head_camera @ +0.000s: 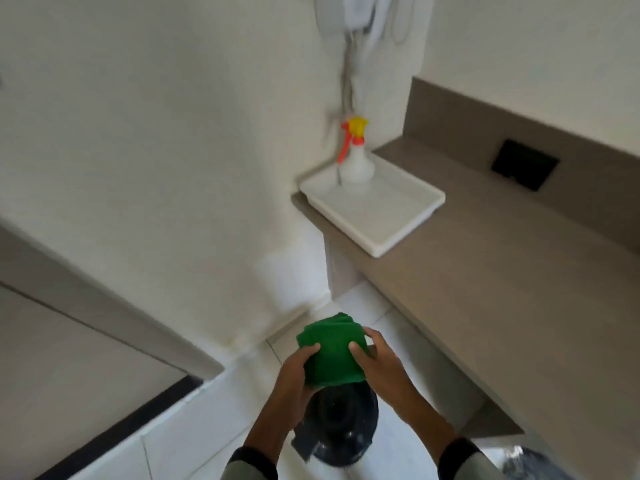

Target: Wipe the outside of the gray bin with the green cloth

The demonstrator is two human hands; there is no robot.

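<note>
The green cloth (331, 353) is folded into a thick pad and held in the air at the lower middle of the head view. My left hand (294, 372) grips its left edge and my right hand (375, 358) grips its right edge, thumbs on top. Directly below the cloth and hands stands the gray bin (337, 427) on the white tiled floor, seen from above with its dark round opening facing up. The cloth and my wrists hide the bin's far rim.
A brown counter (502, 271) runs along the right. On its far end sits a white tray (377, 216) holding a spray bottle (356, 157) with a yellow and orange trigger. A white wall rises at left, and a black-edged threshold (131, 420) crosses the floor.
</note>
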